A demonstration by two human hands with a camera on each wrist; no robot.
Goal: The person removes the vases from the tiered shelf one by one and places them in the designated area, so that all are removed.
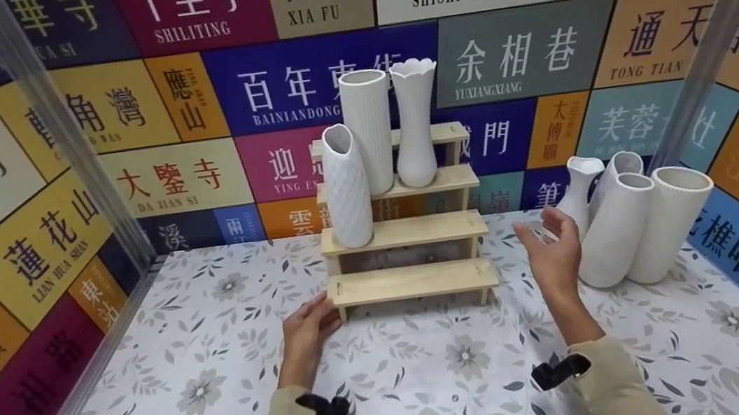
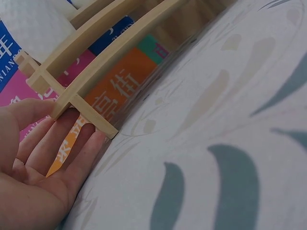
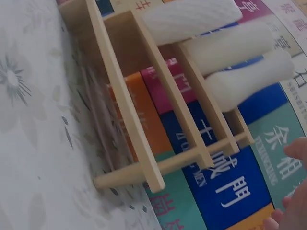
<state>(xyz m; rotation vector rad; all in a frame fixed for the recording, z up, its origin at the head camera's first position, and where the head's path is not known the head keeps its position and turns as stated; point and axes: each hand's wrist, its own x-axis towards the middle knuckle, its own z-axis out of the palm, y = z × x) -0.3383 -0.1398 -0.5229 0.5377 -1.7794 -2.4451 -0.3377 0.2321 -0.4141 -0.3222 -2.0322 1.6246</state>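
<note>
Left hand [image 1: 307,331]: fingers extended, touching left end of wooden rack's [image 1: 414,279] lowest tier. Right hand [image 1: 553,252]: fingers apart, loosely curved, empty, raised between rack and four white vases [image 1: 616,233] grouped on right. Rack: four tiers, stood mid-table. Three vases stood on rack: diamond-textured vase [image 1: 348,192] on second tier from bottom, ribbed vase [image 1: 371,133] and scalloped vase [image 1: 415,135] on third. Floral tabletop [image 1: 392,388] extended forward of rack's front edge. Wall panels [image 1: 522,76] read SHILITING, XIA FU, SHISHITOU, YUXIANGXIANG; BAINIANDONG partly covered.
</note>
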